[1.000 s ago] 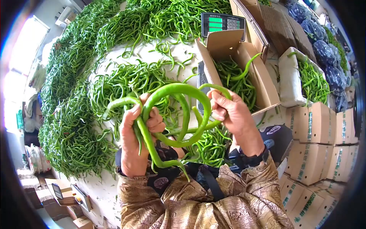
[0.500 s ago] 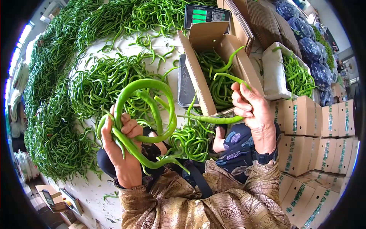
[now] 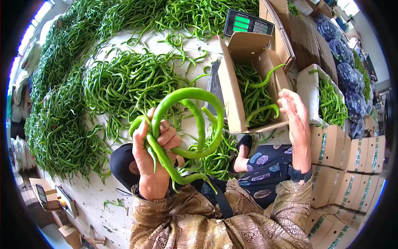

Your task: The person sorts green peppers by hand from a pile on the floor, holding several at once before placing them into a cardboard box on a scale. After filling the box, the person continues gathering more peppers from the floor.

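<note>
My left hand [image 3: 152, 159] is closed around several long, curled green chili peppers [image 3: 187, 93], and one bends into a big loop above the fingers. At the right side of an open cardboard box [image 3: 233, 93], my right hand [image 3: 297, 120] is raised with its fingers stretched out and nothing in them. Inside the box lie green chili peppers [image 3: 253, 97]; a curved one [image 3: 267, 108] lies on top near my right fingertips. The box stands on a scale platform [image 3: 214, 83], which it partly hides.
A scale display [image 3: 248, 23] stands behind the box. Large pepper piles [image 3: 130, 81] cover the floor ahead and left; a smaller heap [image 3: 213, 155] lies between my feet. To the right are a white foam crate [image 3: 309, 93] holding peppers and stacked cartons [image 3: 329, 145].
My right hand has let go of a pepper, which now lies in the box, and its fingers have opened. The left hand keeps its bunch. The whole view has shifted slightly.
</note>
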Demonstrator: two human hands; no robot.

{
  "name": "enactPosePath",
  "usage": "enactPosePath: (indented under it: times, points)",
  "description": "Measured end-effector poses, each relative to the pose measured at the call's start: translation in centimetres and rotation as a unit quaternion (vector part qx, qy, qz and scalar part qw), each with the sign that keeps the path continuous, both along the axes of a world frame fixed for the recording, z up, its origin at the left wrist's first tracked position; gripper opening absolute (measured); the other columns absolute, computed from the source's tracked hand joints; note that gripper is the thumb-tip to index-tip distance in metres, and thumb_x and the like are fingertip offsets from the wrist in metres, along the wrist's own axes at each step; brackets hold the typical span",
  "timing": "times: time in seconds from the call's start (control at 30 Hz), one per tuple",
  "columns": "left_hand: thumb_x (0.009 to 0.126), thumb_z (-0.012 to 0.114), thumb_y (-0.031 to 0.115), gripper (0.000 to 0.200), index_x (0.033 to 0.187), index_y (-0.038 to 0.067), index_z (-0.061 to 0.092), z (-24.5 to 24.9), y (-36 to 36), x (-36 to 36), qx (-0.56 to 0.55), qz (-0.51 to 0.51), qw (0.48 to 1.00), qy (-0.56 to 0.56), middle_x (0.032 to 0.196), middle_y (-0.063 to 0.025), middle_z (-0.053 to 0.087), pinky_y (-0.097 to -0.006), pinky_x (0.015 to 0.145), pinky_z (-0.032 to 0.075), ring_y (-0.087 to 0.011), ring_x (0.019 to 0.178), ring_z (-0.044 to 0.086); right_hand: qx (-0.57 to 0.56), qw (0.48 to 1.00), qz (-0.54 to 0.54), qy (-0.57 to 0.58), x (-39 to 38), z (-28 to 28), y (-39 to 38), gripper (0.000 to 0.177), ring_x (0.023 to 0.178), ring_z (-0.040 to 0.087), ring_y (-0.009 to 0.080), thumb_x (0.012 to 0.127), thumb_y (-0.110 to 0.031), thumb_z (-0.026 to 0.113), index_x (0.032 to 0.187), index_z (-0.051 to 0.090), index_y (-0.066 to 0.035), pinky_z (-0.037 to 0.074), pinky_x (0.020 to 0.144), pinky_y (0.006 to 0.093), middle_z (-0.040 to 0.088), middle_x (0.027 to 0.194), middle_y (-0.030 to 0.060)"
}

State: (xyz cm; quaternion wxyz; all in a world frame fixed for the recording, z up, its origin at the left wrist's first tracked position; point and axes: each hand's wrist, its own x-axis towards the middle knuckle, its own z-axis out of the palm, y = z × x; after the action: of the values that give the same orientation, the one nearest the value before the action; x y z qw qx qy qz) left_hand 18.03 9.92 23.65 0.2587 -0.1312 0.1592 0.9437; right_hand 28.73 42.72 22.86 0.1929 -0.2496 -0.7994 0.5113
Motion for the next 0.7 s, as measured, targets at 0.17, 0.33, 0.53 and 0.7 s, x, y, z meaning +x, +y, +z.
enactPosePath:
  times: [0.17, 0.33, 0.53, 0.7]
  points:
    - [0.093, 0.058, 0.028, 0.032, 0.118, 0.009, 0.052, -0.7, 0.9, 0.0, 0.065, -0.035, 0.997, -0.034, 0.085, -0.0079, 0.056, -0.0210, 0.052, 0.035, -0.0088, 0.059, 0.043, -0.189, 0.954, 0.226, -0.050, -1.1, 3.4, -7.6, 0.036, 0.097, 0.063, 0.0133, 0.100, -0.034, 0.053, 0.117, 0.061, -0.003, 0.049, 0.085, 0.0287, 0.065, 0.111, 0.0051]
    - [0.093, 0.058, 0.028, 0.030, 0.116, 0.009, 0.052, -1.4, 1.2, -0.1, 0.105, -0.070, 0.990, -0.061, 0.083, -0.0073, 0.055, -0.0212, 0.051, 0.034, -0.0083, 0.057, 0.041, -0.491, 0.839, 0.236, -0.005, -2.7, 1.7, -11.4, 0.054, 0.102, 0.062, 0.0191, 0.096, -0.034, 0.058, 0.133, 0.046, 0.002, 0.050, 0.090, 0.0330, 0.063, 0.114, 0.0124]
    - [0.090, 0.060, 0.026, 0.032, 0.116, 0.008, 0.053, -3.6, 2.4, -0.1, 0.107, -0.106, 0.986, -0.067, 0.083, -0.0070, 0.053, -0.0227, 0.053, 0.035, -0.0096, 0.059, 0.041, -0.559, 0.798, 0.226, -0.007, -3.2, 1.7, -12.8, 0.058, 0.090, 0.062, 0.0185, 0.089, -0.026, 0.068, 0.134, 0.046, 0.003, 0.052, 0.082, 0.0308, 0.064, 0.101, 0.0097]
    - [0.088, 0.061, 0.020, 0.037, 0.122, 0.009, 0.052, -4.6, 3.0, 0.3, 0.012, -0.136, 0.991, 0.009, 0.113, -0.0141, 0.061, -0.0371, 0.085, 0.054, -0.0225, 0.098, 0.062, -0.598, 0.783, 0.169, 0.011, -2.9, 1.5, -12.6, 0.052, 0.073, 0.060, 0.0154, 0.090, -0.022, 0.066, 0.131, 0.048, 0.005, 0.051, 0.067, 0.0275, 0.061, 0.088, 0.0056]
